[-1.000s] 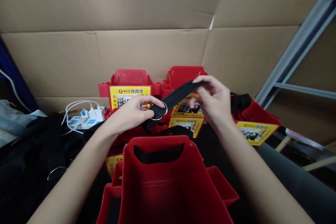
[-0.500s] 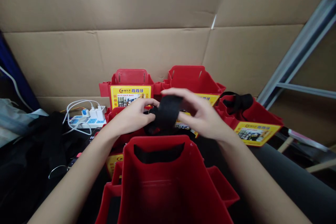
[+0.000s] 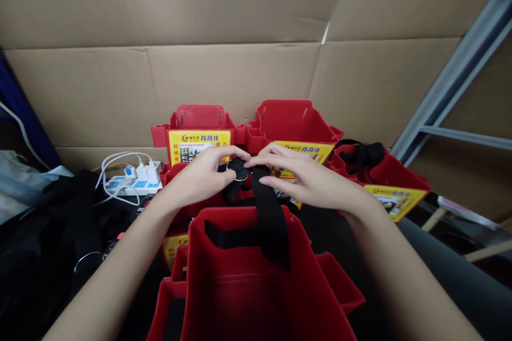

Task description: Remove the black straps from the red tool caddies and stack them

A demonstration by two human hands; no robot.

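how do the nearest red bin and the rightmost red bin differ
The nearest red bin shows no label in this view; the rightmost red bin shows a yellow label. The nearest bin has a black strap hanging over its rim; the rightmost bin has a bunched black strap at its top. Both are open-topped.

black strap (image 3: 272,218) | free end hanging inside red box (image 3: 248,295) | box open-topped

The left hand (image 3: 206,175) covers part of the metal ring (image 3: 239,179) and of the rear-left yellow label (image 3: 196,141), its fine print too small to read; the left forearm (image 3: 132,248) partly hides a dark screen (image 3: 140,209) showing 00; the right hand (image 3: 310,176) hides some of the black strap (image 3: 272,218); the bottom edge cuts off the nearest red plastic box (image 3: 256,298)
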